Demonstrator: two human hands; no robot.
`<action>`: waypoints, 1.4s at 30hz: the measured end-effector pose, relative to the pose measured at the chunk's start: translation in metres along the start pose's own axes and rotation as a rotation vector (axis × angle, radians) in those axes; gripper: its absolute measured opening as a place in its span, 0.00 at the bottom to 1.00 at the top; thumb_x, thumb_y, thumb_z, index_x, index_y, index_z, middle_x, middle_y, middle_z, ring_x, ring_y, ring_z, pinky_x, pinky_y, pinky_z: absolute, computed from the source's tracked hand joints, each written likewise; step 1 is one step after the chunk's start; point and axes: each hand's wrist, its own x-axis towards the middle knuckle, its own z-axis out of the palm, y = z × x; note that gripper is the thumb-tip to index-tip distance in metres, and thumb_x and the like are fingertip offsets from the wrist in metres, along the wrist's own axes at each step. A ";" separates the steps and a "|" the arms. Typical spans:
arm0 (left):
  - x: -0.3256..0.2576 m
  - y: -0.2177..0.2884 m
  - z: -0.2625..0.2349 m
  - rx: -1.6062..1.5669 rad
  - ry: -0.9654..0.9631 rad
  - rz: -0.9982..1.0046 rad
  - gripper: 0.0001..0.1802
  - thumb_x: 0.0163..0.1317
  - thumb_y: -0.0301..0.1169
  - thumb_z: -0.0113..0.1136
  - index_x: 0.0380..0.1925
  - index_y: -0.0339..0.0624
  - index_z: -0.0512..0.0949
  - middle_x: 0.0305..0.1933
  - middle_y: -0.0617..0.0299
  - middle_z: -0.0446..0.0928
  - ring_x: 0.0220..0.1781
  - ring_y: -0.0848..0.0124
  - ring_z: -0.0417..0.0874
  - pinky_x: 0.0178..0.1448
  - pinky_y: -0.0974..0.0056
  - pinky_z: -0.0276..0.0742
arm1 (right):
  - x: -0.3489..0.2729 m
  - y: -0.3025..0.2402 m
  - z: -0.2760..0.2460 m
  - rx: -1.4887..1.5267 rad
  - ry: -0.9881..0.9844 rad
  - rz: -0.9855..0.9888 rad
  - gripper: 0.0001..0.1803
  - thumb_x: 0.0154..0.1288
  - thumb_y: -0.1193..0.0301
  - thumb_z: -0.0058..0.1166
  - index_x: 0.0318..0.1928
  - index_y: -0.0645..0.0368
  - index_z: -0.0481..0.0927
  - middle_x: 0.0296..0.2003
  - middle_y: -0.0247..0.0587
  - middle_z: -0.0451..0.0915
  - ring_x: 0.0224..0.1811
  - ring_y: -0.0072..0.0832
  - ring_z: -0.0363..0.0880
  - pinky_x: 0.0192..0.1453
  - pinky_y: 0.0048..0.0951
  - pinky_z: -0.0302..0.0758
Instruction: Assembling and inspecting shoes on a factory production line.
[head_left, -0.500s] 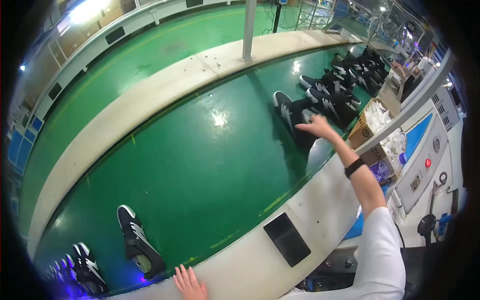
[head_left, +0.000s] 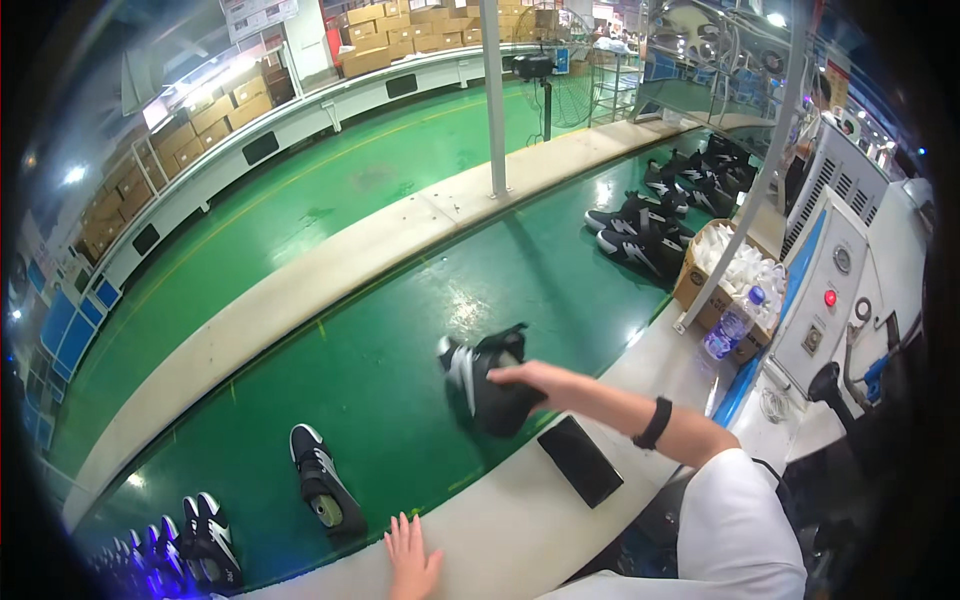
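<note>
My right hand (head_left: 530, 378), with a black band on its wrist, grips a black sneaker (head_left: 478, 385) with white stripes. The shoe is blurred and held over the green belt (head_left: 390, 390); a second shoe may be with it, but I cannot tell. My left hand (head_left: 414, 555) lies flat, fingers spread, on the pale ledge along the belt's near side. Just left of it on the belt, another black-and-white sneaker (head_left: 325, 482) points away from me, its opening showing a light insole.
Several sneakers (head_left: 640, 235) cluster farther up the belt, and more (head_left: 205, 540) line up at lower left. On the near ledge lies a dark tablet (head_left: 581, 462). A carton with white stuffing (head_left: 735, 255), a bottle (head_left: 733, 322) and a metal post (head_left: 755, 190) stand at right.
My right hand has brought the sneaker from the far cluster toward me and left along the belt. The view has shifted upward; my left hand still rests on the ledge.
</note>
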 end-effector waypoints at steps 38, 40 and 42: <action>-0.101 0.045 -0.021 -0.668 0.134 -0.092 0.27 0.60 0.35 0.66 0.56 0.37 0.70 0.49 0.53 0.77 0.49 0.60 0.79 0.52 0.59 0.75 | -0.124 0.169 0.183 -0.707 -0.594 -1.161 0.18 0.70 0.64 0.47 0.53 0.64 0.72 0.48 0.51 0.72 0.51 0.46 0.70 0.57 0.40 0.70; -0.096 0.052 -0.023 -0.566 0.093 -0.160 0.26 0.58 0.34 0.66 0.55 0.38 0.70 0.49 0.51 0.77 0.48 0.58 0.80 0.51 0.57 0.76 | -0.120 0.167 0.186 -0.729 -0.607 -0.911 0.17 0.71 0.62 0.44 0.45 0.64 0.75 0.42 0.48 0.74 0.45 0.44 0.73 0.51 0.38 0.72; -0.095 0.051 -0.018 -0.461 0.056 -0.232 0.25 0.56 0.32 0.66 0.54 0.39 0.71 0.48 0.50 0.77 0.48 0.55 0.80 0.50 0.56 0.76 | -0.116 0.182 0.197 -0.814 -0.578 -0.824 0.18 0.72 0.60 0.42 0.39 0.64 0.76 0.36 0.46 0.74 0.41 0.42 0.75 0.46 0.37 0.72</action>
